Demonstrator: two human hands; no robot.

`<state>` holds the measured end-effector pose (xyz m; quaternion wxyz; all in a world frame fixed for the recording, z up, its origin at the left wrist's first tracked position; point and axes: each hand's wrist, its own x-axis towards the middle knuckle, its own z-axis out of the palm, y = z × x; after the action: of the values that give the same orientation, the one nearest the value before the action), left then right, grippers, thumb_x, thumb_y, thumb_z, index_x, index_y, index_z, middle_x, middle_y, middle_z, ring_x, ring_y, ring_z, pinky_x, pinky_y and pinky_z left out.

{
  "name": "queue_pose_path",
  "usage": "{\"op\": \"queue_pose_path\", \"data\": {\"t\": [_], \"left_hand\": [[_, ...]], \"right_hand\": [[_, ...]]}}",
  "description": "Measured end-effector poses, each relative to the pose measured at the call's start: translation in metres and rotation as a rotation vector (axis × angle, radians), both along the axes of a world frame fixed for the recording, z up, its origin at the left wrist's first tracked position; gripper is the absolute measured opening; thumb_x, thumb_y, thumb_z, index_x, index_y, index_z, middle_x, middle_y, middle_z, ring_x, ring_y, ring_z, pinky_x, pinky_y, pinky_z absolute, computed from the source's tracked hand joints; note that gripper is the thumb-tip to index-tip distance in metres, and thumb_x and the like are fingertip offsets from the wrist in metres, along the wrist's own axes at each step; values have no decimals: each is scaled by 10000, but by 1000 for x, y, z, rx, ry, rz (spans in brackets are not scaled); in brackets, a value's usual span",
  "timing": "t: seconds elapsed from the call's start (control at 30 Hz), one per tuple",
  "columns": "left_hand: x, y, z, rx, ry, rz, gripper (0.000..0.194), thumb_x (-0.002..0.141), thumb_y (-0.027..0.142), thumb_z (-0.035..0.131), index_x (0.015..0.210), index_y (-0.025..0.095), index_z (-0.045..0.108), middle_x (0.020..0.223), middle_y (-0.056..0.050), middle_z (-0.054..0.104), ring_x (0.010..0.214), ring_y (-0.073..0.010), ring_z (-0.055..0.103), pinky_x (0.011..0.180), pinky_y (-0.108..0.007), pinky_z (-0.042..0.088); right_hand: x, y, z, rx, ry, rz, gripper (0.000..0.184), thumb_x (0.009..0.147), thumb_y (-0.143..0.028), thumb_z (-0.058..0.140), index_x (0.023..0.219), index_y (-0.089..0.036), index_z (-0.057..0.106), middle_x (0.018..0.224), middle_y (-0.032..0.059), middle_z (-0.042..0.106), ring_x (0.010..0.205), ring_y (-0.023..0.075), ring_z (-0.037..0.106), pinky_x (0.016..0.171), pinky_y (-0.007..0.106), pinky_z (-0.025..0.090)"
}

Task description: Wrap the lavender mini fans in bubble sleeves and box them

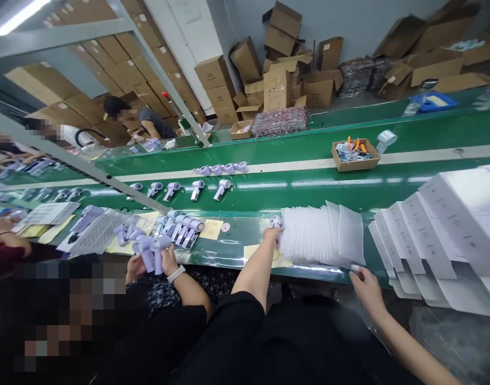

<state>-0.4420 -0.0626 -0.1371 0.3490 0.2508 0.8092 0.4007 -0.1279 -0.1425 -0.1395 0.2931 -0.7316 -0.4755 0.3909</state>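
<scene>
Left hand (272, 235): at the left end of the row, fingers closed, by the look of it, on a small fan (275, 221) below its round head.
Fan: on the pouches' left, head pointing away from the body, handle mostly hidden.
Clear pouches (313, 236): packed on the table (237, 243) between the two hands; the row's long axis runs left to right along the near edge.
Right hand (368, 291): well apart from the fan, just beside the row's near right corner; fingers curled, whether pinching anything I can't tell.
</scene>
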Motion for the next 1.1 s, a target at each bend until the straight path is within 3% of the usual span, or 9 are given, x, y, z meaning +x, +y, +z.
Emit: {"op": "queue_pose_path", "data": {"t": [0.13, 0.3, 0.37, 0.47, 0.53, 0.6, 0.73, 0.87, 1.1], "left_hand": [[-16, -8, 16, -78, -23, 127, 109, 722, 224, 566, 661, 134, 562, 594, -49, 578, 606, -190, 591, 561, -291, 446], [-17, -28, 67, 44, 84, 179, 249, 753, 382, 537, 779, 138, 582, 714, -40, 591, 723, -168, 569, 606, -242, 426], [13, -35, 87, 185, 5, 48, 312, 739, 442, 550, 800, 139, 593, 698, -24, 586, 667, -144, 550, 576, -224, 410], [85, -46, 104, 242, -327, -376, 392, 735, 502, 554, 803, 121, 614, 632, -21, 577, 552, -125, 518, 511, -224, 393], [132, -49, 105, 131, -399, -757, 424, 780, 531, 506, 793, 125, 629, 609, -24, 580, 547, -136, 531, 529, -243, 419], [166, -46, 100, 108, -143, -1018, 421, 852, 496, 431, 774, 140, 639, 662, -46, 601, 647, -167, 563, 624, -279, 454], [200, -24, 76, 238, 690, -1208, 238, 863, 283, 470, 877, 111, 634, 934, -148, 595, 959, -265, 514, 836, -390, 418], [225, -7, 47, 174, 893, -1584, 157, 718, 116, 597, 867, 82, 631, 969, -198, 579, 1010, -310, 484, 826, -415, 403], [232, 4, 50, 84, 784, -1432, 195, 791, 96, 467, 897, 92, 630, 942, -175, 607, 945, -276, 533, 814, -393, 419]], "right_hand": [[-4, -27, 11, -98, 181, -38, 364, 605, -436, 549, 851, -177, 617, 676, 43, 619, 636, 216, 572, 626, 340, 475], [0, -27, 42, -221, 606, -90, 321, 634, -412, 696, 859, -203, 603, 711, 16, 630, 631, 159, 572, 595, 282, 475], [-2, -19, 59, -225, 833, -25, 384, 659, -413, 721, 967, -230, 582, 909, 35, 662, 775, 173, 613, 677, 294, 489], [-5, -7, 83, -221, 1218, 88, 543, 692, -446, 706, 1170, -336, 473, 1251, 40, 554, 1019, 215, 589, 831, 388, 478], [1, -5, 91, -233, 1305, 107, 566, 724, -435, 684, 1222, -371, 424, 1279, 31, 530, 1025, 220, 593, 823, 396, 488], [16, -11, 92, -269, 1243, 80, 536, 747, -381, 677, 1222, -341, 431, 1195, 37, 577, 947, 206, 625, 730, 326, 516], [62, -37, 76, -372, 1049, 42, 567, 744, -346, 689, 1234, -290, 409, 1120, 58, 600, 834, 197, 651, 600, 273, 519], [98, -58, 62, -442, 999, -25, 592, 751, -373, 681, 1240, -290, 356, 1129, 56, 598, 845, 190, 646, 755, 352, 528], [108, -57, 64, -397, 1064, 4, 869, 656, -296, 753, 1344, -268, 224, 1024, 53, 631, 938, 225, 627, 756, 325, 494]]}}
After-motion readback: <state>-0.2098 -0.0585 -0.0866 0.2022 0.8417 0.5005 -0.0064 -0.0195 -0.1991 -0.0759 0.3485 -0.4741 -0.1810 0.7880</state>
